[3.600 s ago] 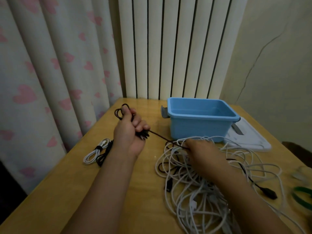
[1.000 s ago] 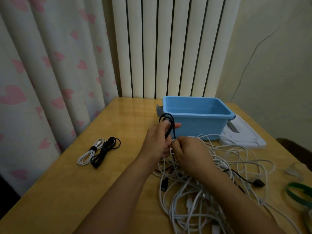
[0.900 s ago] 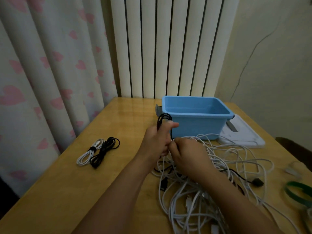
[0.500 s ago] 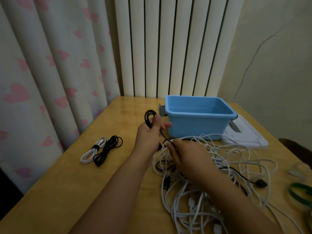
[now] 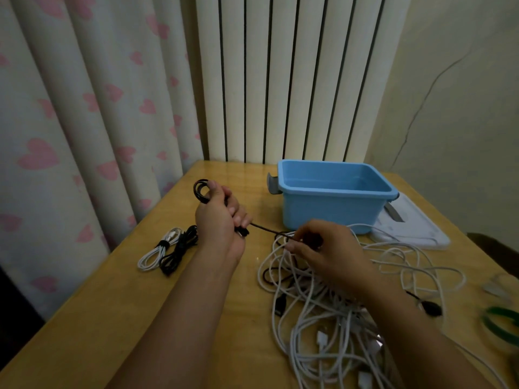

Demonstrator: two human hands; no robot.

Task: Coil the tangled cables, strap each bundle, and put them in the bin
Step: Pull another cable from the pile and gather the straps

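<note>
My left hand point(image 5: 217, 220) grips a small coil of black cable point(image 5: 200, 190), whose loops stick out above my fist. From the fist a taut black strand runs right to my right hand point(image 5: 323, 249), which pinches it over the tangle. The tangle of white and black cables point(image 5: 331, 301) lies on the wooden table point(image 5: 106, 318) under and in front of my right hand. The blue bin point(image 5: 334, 196) stands behind the tangle and looks empty. At the table's left edge lie two strapped bundles, one white point(image 5: 157, 249) and one black point(image 5: 179, 249).
A white flat lid or board point(image 5: 412, 231) lies right of the bin. A green strap roll point(image 5: 502, 321) sits at the right edge of the table. Curtains and a ribbed white panel stand behind the table.
My left hand has moved left and away from the bin with the coil, drawing the black strand out taut. My right hand has stayed over the tangle.
</note>
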